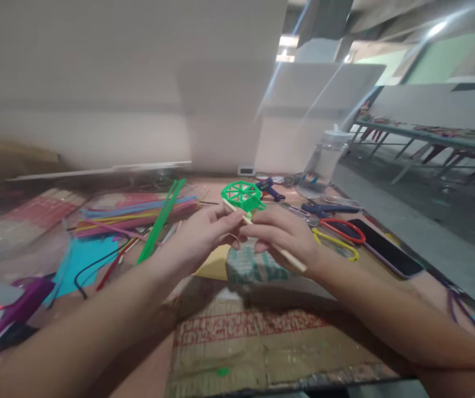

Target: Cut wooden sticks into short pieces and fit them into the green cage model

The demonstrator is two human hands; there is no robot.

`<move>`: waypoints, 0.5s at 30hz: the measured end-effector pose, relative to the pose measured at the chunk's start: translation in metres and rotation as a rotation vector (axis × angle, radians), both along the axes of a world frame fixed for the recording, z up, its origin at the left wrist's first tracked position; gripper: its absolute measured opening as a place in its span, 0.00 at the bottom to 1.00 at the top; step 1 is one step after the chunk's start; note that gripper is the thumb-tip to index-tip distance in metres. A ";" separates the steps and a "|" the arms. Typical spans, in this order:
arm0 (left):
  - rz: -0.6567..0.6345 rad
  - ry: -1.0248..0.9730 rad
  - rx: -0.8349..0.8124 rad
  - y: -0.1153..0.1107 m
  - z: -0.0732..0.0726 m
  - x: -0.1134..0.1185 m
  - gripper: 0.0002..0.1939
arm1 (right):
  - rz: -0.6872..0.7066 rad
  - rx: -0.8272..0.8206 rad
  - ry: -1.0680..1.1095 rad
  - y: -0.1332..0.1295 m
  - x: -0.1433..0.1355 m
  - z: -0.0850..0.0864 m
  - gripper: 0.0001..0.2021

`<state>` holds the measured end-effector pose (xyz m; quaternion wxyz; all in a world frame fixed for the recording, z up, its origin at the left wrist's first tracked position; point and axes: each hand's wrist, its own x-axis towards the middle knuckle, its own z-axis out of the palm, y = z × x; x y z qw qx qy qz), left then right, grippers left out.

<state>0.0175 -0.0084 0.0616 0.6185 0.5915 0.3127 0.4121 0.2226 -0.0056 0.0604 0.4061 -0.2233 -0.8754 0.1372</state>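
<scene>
A: State of hands?

B: Left hand (208, 232) partly closed, digits at the far end of a pale stick (294, 260); right hand (282, 232) curled over its middle, near end protruding

A: Why two hands?

B: Probably steadies so thin a piece; grip firmness, cannot tell

A: Green wheel-shaped frame (241, 192)?

B: Just beyond the fingers, presumably for easy reach; contact with stick, cannot tell. Cardboard (241, 342) nearer the body, likely shielding the table (154, 359)

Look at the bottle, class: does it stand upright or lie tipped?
Upright: the bottle has its lid at the top, its clear body below.
</scene>
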 end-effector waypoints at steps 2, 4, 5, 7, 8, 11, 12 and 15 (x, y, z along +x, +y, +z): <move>0.023 0.313 0.142 0.000 -0.013 -0.018 0.17 | -0.032 -0.073 0.110 -0.002 -0.013 -0.004 0.20; 0.117 0.742 0.410 0.003 -0.030 -0.038 0.14 | -0.075 -0.219 0.146 0.000 -0.026 -0.009 0.24; 0.182 0.920 0.500 0.006 -0.039 -0.047 0.10 | -0.085 -0.305 0.109 0.003 -0.033 -0.012 0.24; 0.193 1.078 0.559 0.013 -0.058 -0.063 0.06 | -0.101 -0.422 -0.017 0.011 -0.046 -0.020 0.24; 0.184 1.105 0.575 0.016 -0.067 -0.068 0.07 | -0.130 -0.452 -0.081 0.016 -0.052 -0.025 0.23; 0.152 1.136 0.599 0.025 -0.086 -0.077 0.11 | -0.228 -0.478 -0.237 0.029 -0.063 -0.042 0.18; 0.145 1.146 0.603 0.027 -0.090 -0.078 0.11 | -0.246 -0.476 -0.275 0.032 -0.065 -0.048 0.17; 0.118 1.172 0.596 0.029 -0.095 -0.079 0.13 | -0.236 -0.469 -0.338 0.034 -0.067 -0.062 0.13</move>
